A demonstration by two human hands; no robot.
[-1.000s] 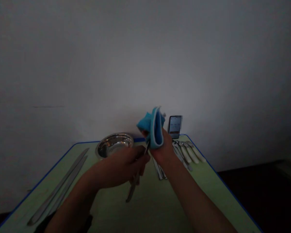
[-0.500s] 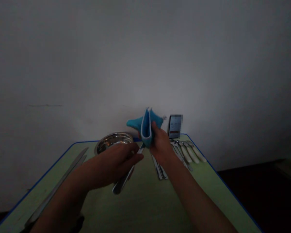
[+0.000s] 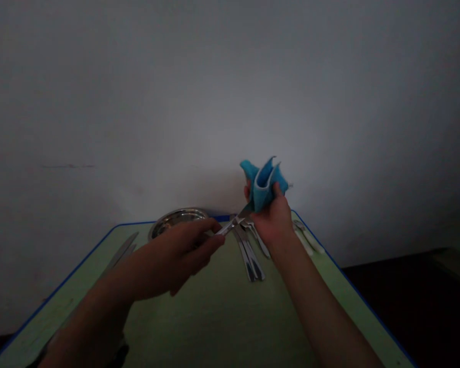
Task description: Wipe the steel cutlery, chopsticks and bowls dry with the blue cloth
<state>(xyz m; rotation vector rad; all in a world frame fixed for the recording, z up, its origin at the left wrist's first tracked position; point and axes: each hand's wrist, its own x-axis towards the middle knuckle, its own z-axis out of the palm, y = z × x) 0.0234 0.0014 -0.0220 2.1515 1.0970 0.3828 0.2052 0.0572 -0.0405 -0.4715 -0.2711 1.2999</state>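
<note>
My left hand (image 3: 187, 248) is closed round the handle of a metal table knife (image 3: 229, 226), which slants up to the right. A folded blue cloth (image 3: 262, 190) with a pale edge is gripped in my right hand (image 3: 275, 217), thumb on its near right side. The knife's far end meets the lower left of the cloth, and its tip is hidden there. Both hands are above the table, with the right a little farther forward.
A round steel bowl (image 3: 159, 227) stands at the back left of the green table (image 3: 214, 317). Metal cutlery (image 3: 250, 258) lies below my hands, white-handled spoons (image 3: 313, 240) at the right. Long blades (image 3: 123, 249) lie along the left. A wall rises behind.
The cloth and my right hand have moved right and slightly up. The knife has shifted right and up, with its handle now mostly inside my left hand. The phone is now hidden.
</note>
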